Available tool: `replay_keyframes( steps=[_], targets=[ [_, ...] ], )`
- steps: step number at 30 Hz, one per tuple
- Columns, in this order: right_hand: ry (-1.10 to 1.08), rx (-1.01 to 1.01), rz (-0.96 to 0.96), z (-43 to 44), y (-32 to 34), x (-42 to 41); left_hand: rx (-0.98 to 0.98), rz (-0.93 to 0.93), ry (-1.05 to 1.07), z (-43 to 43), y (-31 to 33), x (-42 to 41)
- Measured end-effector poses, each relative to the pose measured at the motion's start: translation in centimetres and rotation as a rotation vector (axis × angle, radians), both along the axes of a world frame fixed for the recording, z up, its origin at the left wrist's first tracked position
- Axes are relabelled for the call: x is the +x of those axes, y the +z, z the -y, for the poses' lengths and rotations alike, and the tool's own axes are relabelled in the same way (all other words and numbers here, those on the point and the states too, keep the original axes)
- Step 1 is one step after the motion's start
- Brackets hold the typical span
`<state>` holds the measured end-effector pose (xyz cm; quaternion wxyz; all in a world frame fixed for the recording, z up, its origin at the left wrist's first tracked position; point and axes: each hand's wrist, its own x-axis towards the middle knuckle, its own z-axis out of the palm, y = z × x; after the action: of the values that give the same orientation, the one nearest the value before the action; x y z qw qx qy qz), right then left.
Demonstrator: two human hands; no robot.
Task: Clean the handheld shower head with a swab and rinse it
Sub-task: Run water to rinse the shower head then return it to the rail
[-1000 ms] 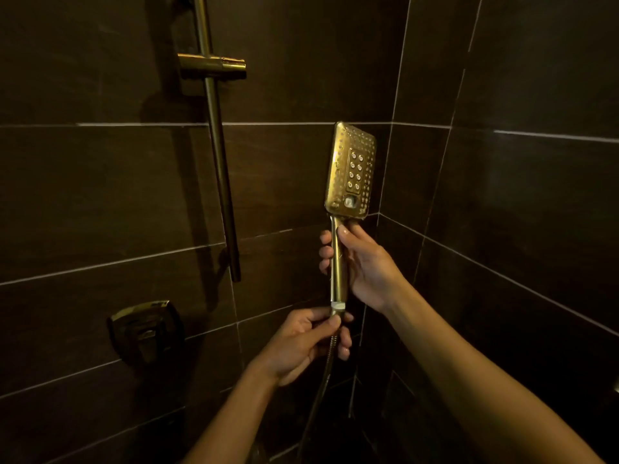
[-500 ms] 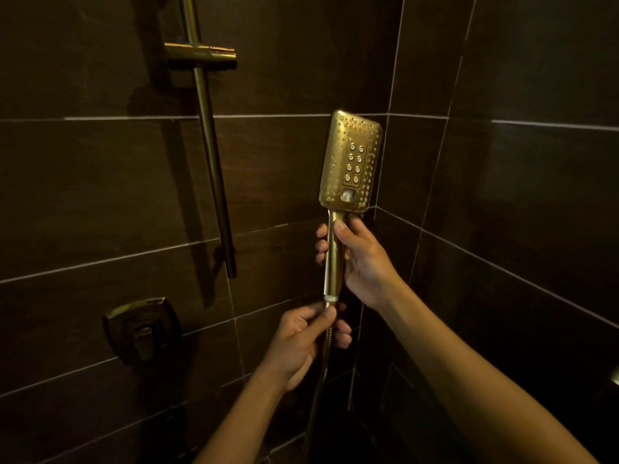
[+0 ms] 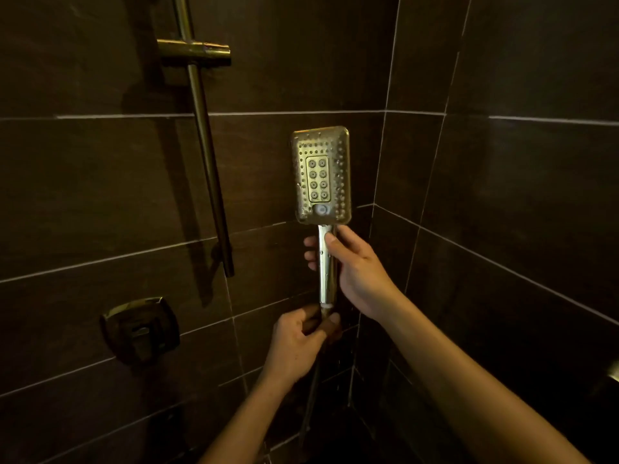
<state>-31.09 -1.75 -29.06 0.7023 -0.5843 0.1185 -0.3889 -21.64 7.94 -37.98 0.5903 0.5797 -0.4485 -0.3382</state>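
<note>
The gold rectangular handheld shower head [image 3: 321, 175] stands upright in the middle of the view, its nozzle face turned toward me. My right hand [image 3: 355, 272] is wrapped around its handle [image 3: 326, 262] just below the head. My left hand [image 3: 298, 343] pinches the hose connector at the handle's bottom end, where a white ring shows. The hose [image 3: 310, 403] hangs down from there, faint in the dark. No swab is in view.
Dark tiled walls meet in a corner behind the shower head. A gold slide rail [image 3: 207, 162] with its empty holder bracket [image 3: 194, 53] runs down the left wall. A metal valve handle [image 3: 140, 329] sits low on the left.
The shower head has turned so its nozzle face points squarely at me instead of angled left. My left hand's fingers have closed tighter on the connector below the handle.
</note>
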Motion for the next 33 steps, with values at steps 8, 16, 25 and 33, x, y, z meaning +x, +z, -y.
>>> replay_keyframes(
  steps=[8, 16, 25, 33],
  targets=[
    [0.208, -0.105, -0.188, 1.7, 0.7, -2.9, -0.048, 0.039, -0.100, -1.9, -1.1, 1.2],
    [0.234, -0.189, -0.265, 0.8, 0.4, -3.6, 0.000, -0.024, -0.159, -2.9, -2.0, 1.3],
    [0.463, -0.130, -0.260, 1.6, 0.8, -4.6, 0.003, -0.099, -0.260, -3.6, -2.0, 1.0],
    [0.003, -0.383, -0.327, 0.0, 0.4, -3.7, 0.000, 0.034, -0.073, -4.0, -2.5, 0.2]
  ],
)
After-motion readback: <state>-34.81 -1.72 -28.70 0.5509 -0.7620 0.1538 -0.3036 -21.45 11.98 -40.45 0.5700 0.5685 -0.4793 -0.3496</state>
